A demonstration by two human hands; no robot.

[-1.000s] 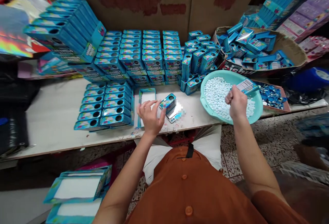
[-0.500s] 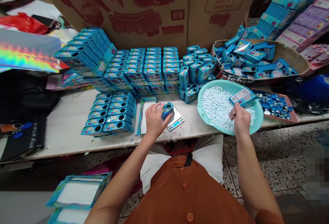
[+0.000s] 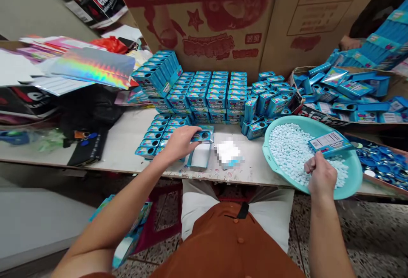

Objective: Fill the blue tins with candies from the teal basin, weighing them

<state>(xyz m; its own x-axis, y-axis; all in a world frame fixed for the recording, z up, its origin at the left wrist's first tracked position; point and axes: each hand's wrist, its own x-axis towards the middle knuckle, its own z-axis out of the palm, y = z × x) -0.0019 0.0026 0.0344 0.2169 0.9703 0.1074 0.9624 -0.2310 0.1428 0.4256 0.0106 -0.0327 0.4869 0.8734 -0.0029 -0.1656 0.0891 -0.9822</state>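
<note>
My left hand grips a small blue candy box with a dark round hole in its top, at the back end of a blue-edged display tray with a white bottom. To its right is the small scale, blurred here, with nothing on it that I can make out. Over the light-blue bowl of small pale candies, my right hand is closed at the near corner of another blue candy box, tilted with its barcode side up. The fingertips are partly hidden.
Rows of blue candy boxes stand along the back, before a large cardboard carton. An open carton of loose boxes is behind the bowl. Blue round lids fill a tray at right. Holographic sheets lie at left.
My left hand has lifted the candy box off the scale and carried it left to the display tray. My right hand stays over the bowl with its box. The view has shifted.
</note>
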